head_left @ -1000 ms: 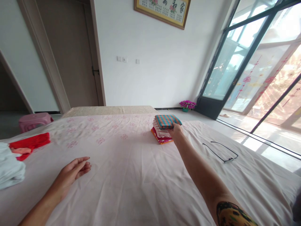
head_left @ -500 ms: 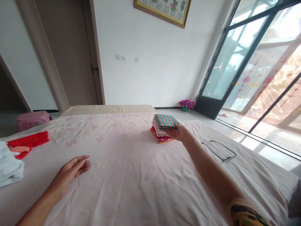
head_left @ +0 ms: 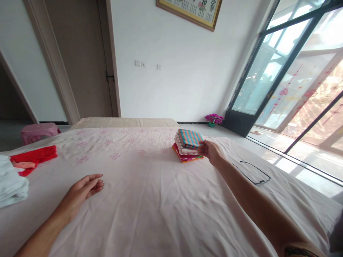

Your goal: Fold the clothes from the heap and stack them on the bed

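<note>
A stack of folded cloths sits on the pale pink floral sheet (head_left: 150, 200). On top is a blue-and-orange checked cloth (head_left: 190, 138), slightly askew. Beneath it show white, magenta and orange folded cloths (head_left: 184, 154). At the stack's right edge is my right hand (head_left: 211, 151), its fingers loosely extended beside the cloths; whether the fingertips touch them is hard to tell. My left hand (head_left: 83, 191) hovers over or rests on the sheet at left, holding nothing, with fingers stretched out and slightly bent.
Black-framed glasses (head_left: 255, 173) lie right of my right forearm. A red cloth (head_left: 40, 157) and a crumpled white cloth (head_left: 12, 182) are at the far left. Beyond the sheet are a pink stool (head_left: 40, 131), a potted purple flower (head_left: 213, 118) and a glass door (head_left: 257, 78).
My right hand has drawn back to the right, from gripping the checked cloth's front edge to the stack's side. The left hand has barely moved. The view has shifted slightly.
</note>
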### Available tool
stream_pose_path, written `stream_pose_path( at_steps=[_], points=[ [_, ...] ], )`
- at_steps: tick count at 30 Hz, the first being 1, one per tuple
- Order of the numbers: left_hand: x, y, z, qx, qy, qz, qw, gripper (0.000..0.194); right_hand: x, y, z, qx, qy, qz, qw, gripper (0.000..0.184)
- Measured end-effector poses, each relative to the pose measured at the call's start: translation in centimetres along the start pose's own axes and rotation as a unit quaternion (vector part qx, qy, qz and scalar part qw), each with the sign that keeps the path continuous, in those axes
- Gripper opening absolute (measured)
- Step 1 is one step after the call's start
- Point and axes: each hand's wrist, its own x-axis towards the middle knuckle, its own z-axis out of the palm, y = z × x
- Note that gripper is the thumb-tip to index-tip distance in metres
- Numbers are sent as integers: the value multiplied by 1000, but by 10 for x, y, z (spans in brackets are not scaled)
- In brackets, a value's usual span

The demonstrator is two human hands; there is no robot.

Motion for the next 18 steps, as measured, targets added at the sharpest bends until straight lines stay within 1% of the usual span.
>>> stream_pose_path(
  at_steps=[1, 2, 3, 4, 5, 7, 8, 10, 12, 14, 16, 18],
  points=[
    [-1, 1, 1, 1, 3, 1, 1000, 42, 8, -7, 6, -46, 14, -67, 997, 29],
    [-1, 1, 1, 2, 5, 3, 1000, 42, 17, -14, 13, -107, 26, -133, 985, 34],
    [-1, 1, 1, 4, 5, 4, 1000, 42, 26, -21, 21, -184, 34, -192, 963, 38],
    [-1, 1, 1, 7, 4, 5, 1000, 43, 35, -26, 30, -268, 32, -230, 935, 42],
    [-1, 0, 0, 10, 2, 6, 1000, 44, 43, -29, 39, -343, 32, -252, 904, 46],
    [0, -2, -1, 17, -1, 7, 1000, 46, 58, -29, 56, -452, 27, -260, 853, 53],
    [1, -3, -2, 20, -2, 8, 1000, 47, 64, -26, 62, -489, 11, -260, 833, 53],
    [1, -4, -3, 24, -4, 10, 1000, 49, 75, -14, 70, -536, -47, -248, 806, 49],
    [1, -4, -3, 27, -4, 13, 1000, 49, 84, 0, 71, -557, -109, -229, 791, 45],
    [0, -2, -1, 28, 0, 13, 1000, 49, 93, 9, 67, -564, -149, -216, 783, 45],
    [-1, 0, 1, 28, 6, 11, 1000, 50, 101, 13, 65, -563, -161, -211, 782, 46],
    [-2, 3, 3, 30, 12, 5, 999, 51, 107, 13, 66, -561, -157, -200, 788, 45]
  ],
)
